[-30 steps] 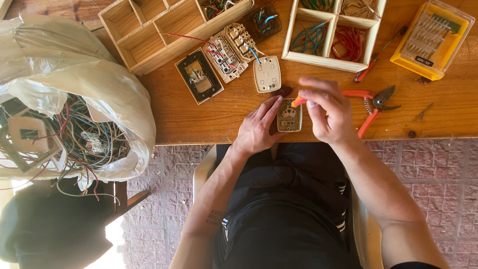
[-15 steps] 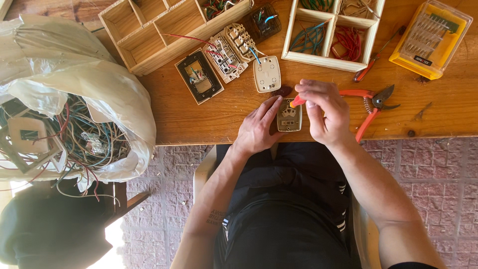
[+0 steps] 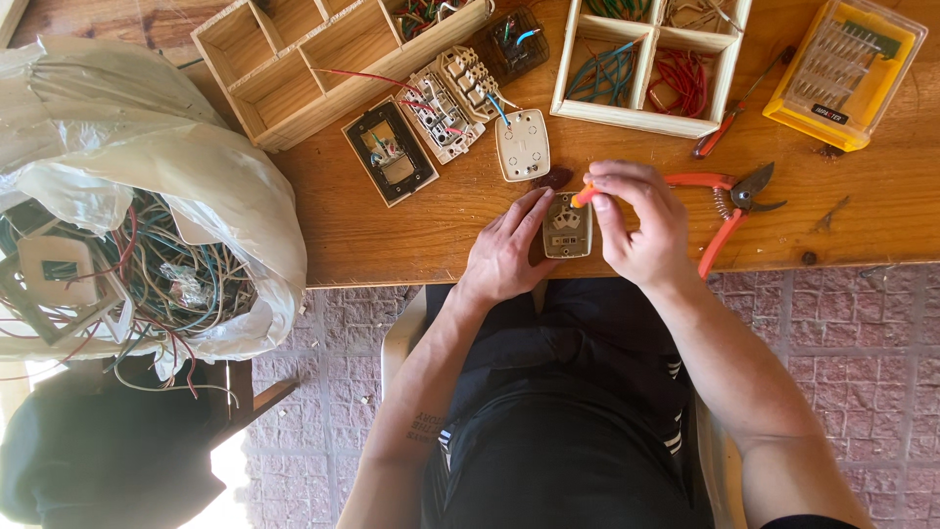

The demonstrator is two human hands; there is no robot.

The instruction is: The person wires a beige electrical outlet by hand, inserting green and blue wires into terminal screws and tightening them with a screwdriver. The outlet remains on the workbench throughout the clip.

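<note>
The grey socket module (image 3: 567, 225) lies at the near edge of the wooden worktop (image 3: 411, 230), dead centre. The left hand (image 3: 504, 257) presses it flat from its 9 o'clock side, fingers spread along its edge. The right hand (image 3: 638, 227) at 3 o'clock has its grip pinched on an orange-handled screwdriver (image 3: 584, 195), tip set at the module's 1 o'clock corner. Judging by this, unscrewing is under way and the module is not yet apart. Other stripped plates (image 3: 446, 103) lie at 11 o'clock; red pliers (image 3: 729, 201) rest at 3 o'clock, a bag of wires (image 3: 147, 245) far at 9 o'clock
</note>
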